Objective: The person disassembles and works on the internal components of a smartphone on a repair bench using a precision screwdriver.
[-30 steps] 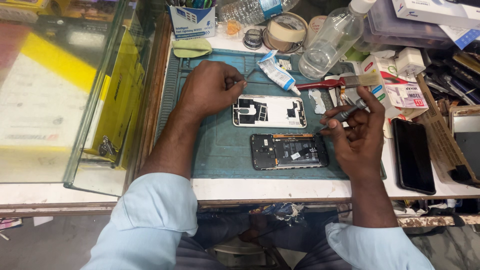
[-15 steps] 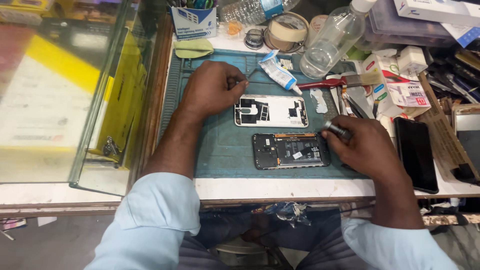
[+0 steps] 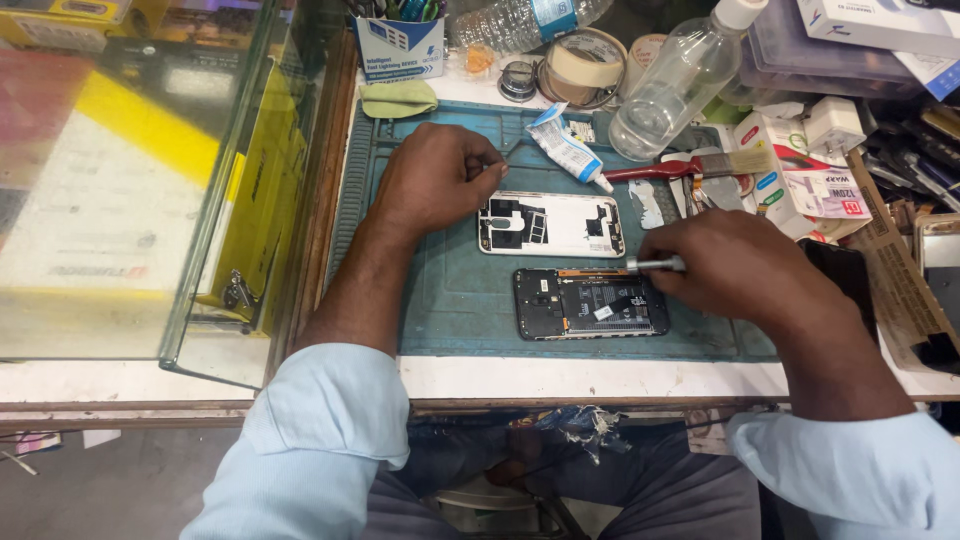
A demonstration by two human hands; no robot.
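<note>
The right hand [image 3: 745, 270] is closed in a tight grip around a slim metal tool [image 3: 655, 265]. The tool's silver shaft projects leftward from the fist and ends over the upper right edge of the opened phone [image 3: 590, 303]. Whether the tip touches the phone cannot be told.

The phone lies flat, internals up, on the green mat [image 3: 450, 300], near the mat's front edge. Just behind it, slightly apart, lies the white back cover [image 3: 550, 224], inner side up.

The left hand [image 3: 432, 180] rests on the mat left of the cover, fingers curled inward. A thin metal piece shows at its fingertips; what it is cannot be told.

Behind the cover:
- a glue tube [image 3: 567, 148], lying diagonally, nozzle toward the right;
- a red-handled brush [image 3: 690, 166], to the right of the tube;
- a clear bottle [image 3: 680, 85], tilted, white cap up;
- a tape roll [image 3: 583, 62], left of the bottle.

The mat lies on the counter [image 3: 480, 378]. A glass case [image 3: 180, 180] stands at the left. Small boxes [image 3: 800, 175] lie right of the brush.
</note>
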